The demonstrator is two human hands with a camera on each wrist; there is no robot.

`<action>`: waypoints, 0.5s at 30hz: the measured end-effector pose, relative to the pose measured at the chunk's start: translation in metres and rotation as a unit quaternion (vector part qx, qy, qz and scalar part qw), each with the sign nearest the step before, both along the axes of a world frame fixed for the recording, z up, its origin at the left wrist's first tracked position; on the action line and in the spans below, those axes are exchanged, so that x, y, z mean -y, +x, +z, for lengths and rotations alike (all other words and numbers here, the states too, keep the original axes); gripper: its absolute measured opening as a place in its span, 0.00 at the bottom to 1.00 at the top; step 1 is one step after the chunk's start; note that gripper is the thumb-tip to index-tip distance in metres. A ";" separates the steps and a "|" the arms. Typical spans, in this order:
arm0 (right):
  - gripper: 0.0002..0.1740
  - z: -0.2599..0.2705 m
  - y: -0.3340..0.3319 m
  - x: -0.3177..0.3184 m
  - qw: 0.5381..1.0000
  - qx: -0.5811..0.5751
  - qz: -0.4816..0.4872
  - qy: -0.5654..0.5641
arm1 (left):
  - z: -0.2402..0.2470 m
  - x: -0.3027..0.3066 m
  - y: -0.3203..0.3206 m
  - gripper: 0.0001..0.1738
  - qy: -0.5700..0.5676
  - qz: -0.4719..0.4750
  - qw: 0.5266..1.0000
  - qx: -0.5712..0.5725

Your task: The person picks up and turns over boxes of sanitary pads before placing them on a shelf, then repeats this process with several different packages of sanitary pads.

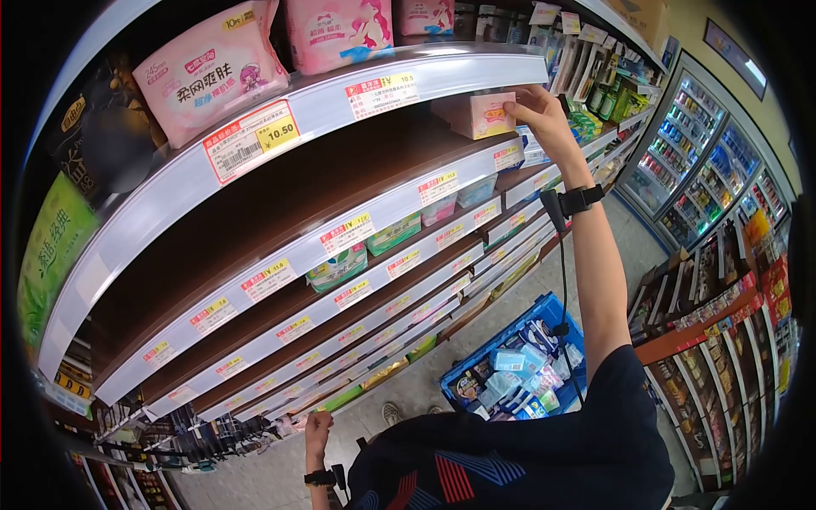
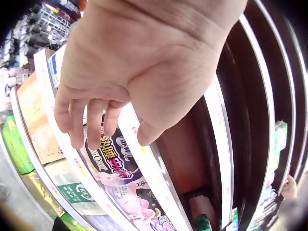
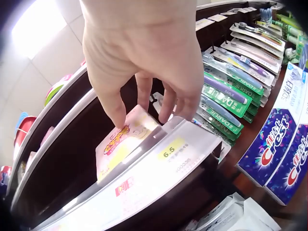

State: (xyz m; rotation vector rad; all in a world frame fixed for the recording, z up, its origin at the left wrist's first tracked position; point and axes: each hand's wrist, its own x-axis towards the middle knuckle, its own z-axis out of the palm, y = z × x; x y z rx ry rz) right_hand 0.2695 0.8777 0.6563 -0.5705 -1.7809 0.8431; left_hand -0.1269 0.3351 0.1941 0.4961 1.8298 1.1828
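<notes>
My right hand (image 1: 544, 123) reaches to the right end of a shelf and grips a small pink box (image 1: 493, 116). In the right wrist view the thumb lies against one side of the pink box (image 3: 126, 139) and the fingers go down its other side, partly hidden behind it. The box stands right behind the white price strip (image 3: 168, 159). Low by my body hangs my left hand (image 1: 317, 432), its fingers loosely bent around nothing. The left wrist view has this left hand (image 2: 139, 72) in front of shelves with a dark sanitary pad pack (image 2: 113, 159).
Pink pad packs (image 1: 212, 72) line the shelf above. Toothbrush packs (image 3: 226, 91) and blue Crest toothpaste boxes (image 3: 272, 149) stand right of the pink box. A blue crate (image 1: 450, 374) filled with small packs is on the floor. Drink fridges (image 1: 697, 144) are at the far right.
</notes>
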 end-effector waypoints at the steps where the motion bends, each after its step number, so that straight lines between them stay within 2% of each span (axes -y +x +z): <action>1: 0.33 -0.001 -0.001 -0.001 1.000 0.001 0.001 -0.001 | 0.000 -0.002 0.000 0.13 -0.003 0.007 1.000 0.004; 3: 0.41 -0.001 -0.006 0.002 0.997 0.041 -0.055 0.032 | 0.003 -0.004 0.002 0.13 0.001 0.006 1.000 0.002; 4: 0.41 0.000 -0.011 0.006 0.997 0.042 -0.054 0.030 | 0.005 -0.005 0.003 0.13 0.004 0.004 1.000 -0.001; 6: 0.47 0.002 -0.026 0.019 0.961 0.122 -0.180 0.170 | 0.004 -0.007 0.002 0.12 0.008 0.001 1.000 -0.002; 7: 0.51 0.006 -0.034 0.026 0.947 0.138 -0.201 0.208 | 0.005 -0.008 0.002 0.12 0.013 -0.004 1.000 -0.004; 8: 0.51 0.010 -0.039 0.031 0.947 0.139 -0.201 0.206 | 0.006 -0.009 0.001 0.12 0.012 -0.004 1.000 -0.003; 10: 0.57 0.015 -0.046 0.040 0.923 0.212 -0.273 0.168 | 0.007 -0.010 0.002 0.12 0.014 -0.009 1.000 -0.018; 11: 0.57 0.018 -0.048 0.042 0.902 0.245 -0.301 0.190 | 0.007 -0.010 0.002 0.12 0.012 -0.009 1.000 -0.016; 12: 0.57 0.018 -0.048 0.041 0.902 0.247 -0.300 0.189 | 0.005 -0.010 0.002 0.12 0.024 -0.008 1.000 -0.017; 14: 0.52 0.019 -0.049 0.037 0.911 0.241 -0.299 0.146 | -0.002 -0.008 -0.001 0.13 0.035 -0.006 0.999 -0.016; 15: 0.49 0.020 -0.051 0.042 0.913 0.230 -0.296 0.162 | -0.006 -0.007 -0.004 0.14 0.021 -0.017 1.000 -0.016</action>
